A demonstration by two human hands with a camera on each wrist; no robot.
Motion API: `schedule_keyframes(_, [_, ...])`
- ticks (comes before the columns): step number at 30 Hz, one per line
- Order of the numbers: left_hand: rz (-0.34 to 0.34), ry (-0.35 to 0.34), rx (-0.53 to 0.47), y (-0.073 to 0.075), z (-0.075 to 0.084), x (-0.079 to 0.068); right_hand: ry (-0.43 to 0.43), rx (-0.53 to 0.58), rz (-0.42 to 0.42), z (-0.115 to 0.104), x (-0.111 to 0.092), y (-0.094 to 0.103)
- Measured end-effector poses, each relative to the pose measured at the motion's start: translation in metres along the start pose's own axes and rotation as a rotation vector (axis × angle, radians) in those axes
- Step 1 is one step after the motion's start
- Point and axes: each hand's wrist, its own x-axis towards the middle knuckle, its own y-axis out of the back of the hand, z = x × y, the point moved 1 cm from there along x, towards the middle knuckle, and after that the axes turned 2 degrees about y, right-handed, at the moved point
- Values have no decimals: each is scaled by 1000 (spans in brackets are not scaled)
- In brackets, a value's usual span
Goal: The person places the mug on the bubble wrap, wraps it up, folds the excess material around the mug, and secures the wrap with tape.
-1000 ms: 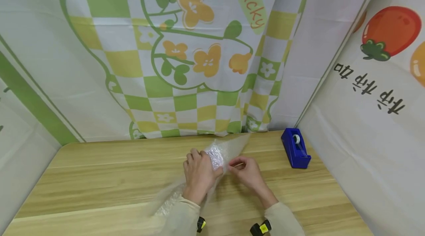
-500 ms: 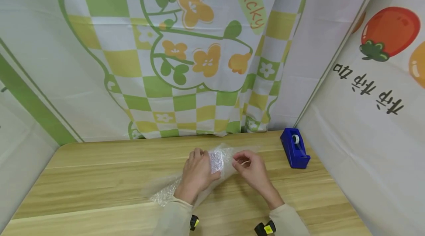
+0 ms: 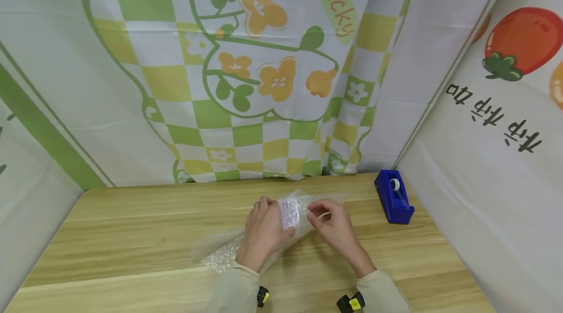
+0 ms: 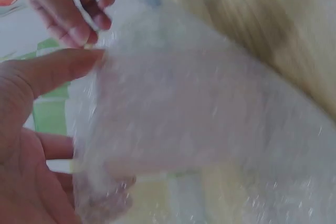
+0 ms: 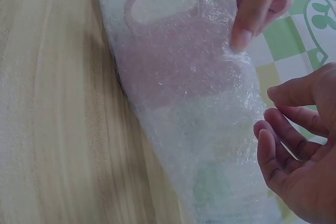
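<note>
A sheet of bubble wrap [image 3: 222, 254] is folded around a pinkish thing [image 5: 178, 59] with a rounded loop at one end; the layers blur its exact kind. My left hand [image 3: 264, 227] grips this bundle, thumb on the near side and fingers over the far side, partly hidden by the wrap in the left wrist view. To its right, my right hand [image 3: 334, 225] has thumb and fingertips drawn together at the wrap's edge, pinching it. Beyond that hand, the loose end of the wrap tapers to the right.
A blue tape dispenser [image 3: 394, 198] with a roll of clear tape stands at the right of the wooden table [image 3: 132, 225]. A checked green and yellow curtain [image 3: 246, 137] hangs along the back edge, and printed cloth [image 3: 492, 176] walls the right side.
The raised tip of the wrap at the right has come down and lies lower. My right hand has shifted slightly right, while the left hand keeps its grip on the bundle.
</note>
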Motion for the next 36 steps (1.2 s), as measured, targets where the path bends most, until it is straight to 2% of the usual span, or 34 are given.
schedule_keyframes(4, [17, 35, 22, -7, 6, 1, 4, -11, 14, 1, 1, 3])
schedule_keyframes(7, [30, 20, 25, -9, 6, 1, 41, -42, 16, 2, 1, 6])
schedule_keyframes(10, [20, -11, 14, -7, 3, 1, 127, -108, -1, 3, 0, 7])
schedule_keyframes(16, [-48, -68, -55, 0, -7, 1, 344, -301, -64, 2, -4, 5])
schedule_keyframes(22, [-116, -116, -85, 6, -13, 3, 464, -387, -119, 1, -12, 2])
schedule_keyframes(27, [-138, -133, -82, 7, -16, 2, 492, -434, -153, 1, -16, 1])
schedule_keyframes(36, [-114, -182, -61, 4, -19, -2, 438, -443, -199, 8, -21, 1])
